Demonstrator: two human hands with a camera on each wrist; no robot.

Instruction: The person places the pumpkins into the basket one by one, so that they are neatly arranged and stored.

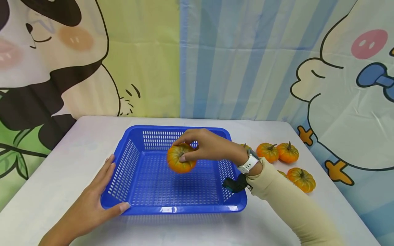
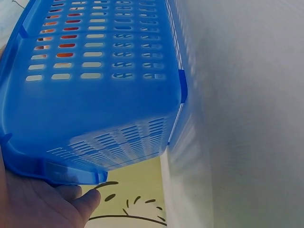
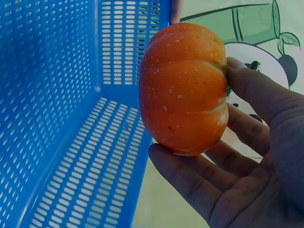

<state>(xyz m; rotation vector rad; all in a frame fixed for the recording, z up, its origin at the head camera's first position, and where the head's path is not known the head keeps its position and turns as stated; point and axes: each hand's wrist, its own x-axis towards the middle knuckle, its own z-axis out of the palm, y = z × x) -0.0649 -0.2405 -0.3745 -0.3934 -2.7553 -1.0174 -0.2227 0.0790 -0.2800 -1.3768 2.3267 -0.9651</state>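
My right hand (image 1: 201, 145) holds a small orange pumpkin (image 1: 176, 160) above the inside of a blue plastic basket (image 1: 173, 209), thumb by its stem. In the right wrist view the pumpkin (image 3: 183, 90) shows its ribbed, speckled orange skin between thumb and fingers. At the basket's front left corner is my left hand (image 1: 92, 201). Its straight fingers lie along the outside of the left wall, and its thumb rests at the front rim. The left wrist view has this hand (image 2: 45, 204) against the rim, below the slotted wall (image 2: 95, 99).
Several more orange pumpkins lie on the white table (image 1: 267, 218) right of the basket, including one at the front (image 1: 303, 179) and one behind (image 1: 288, 152). The right forearm partly hides some. A cartoon-printed curtain (image 1: 234, 61) hangs behind the table.
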